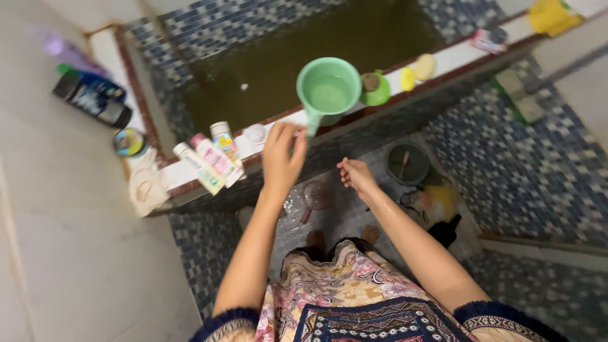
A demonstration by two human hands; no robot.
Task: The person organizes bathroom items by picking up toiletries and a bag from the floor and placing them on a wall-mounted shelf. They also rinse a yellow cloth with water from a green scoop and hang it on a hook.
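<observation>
The left hand (283, 155) grips the handle of a green water dipper (328, 90) over the tiled ledge (456, 60); the right hand (356, 174) hangs released, holding nothing

Soft, dim indoor light – edges warped, left side blurred – faint shadows

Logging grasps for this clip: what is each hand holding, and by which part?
The left hand grips the green water dipper by its handle. The right hand holds nothing, fingers loosely open.
</observation>
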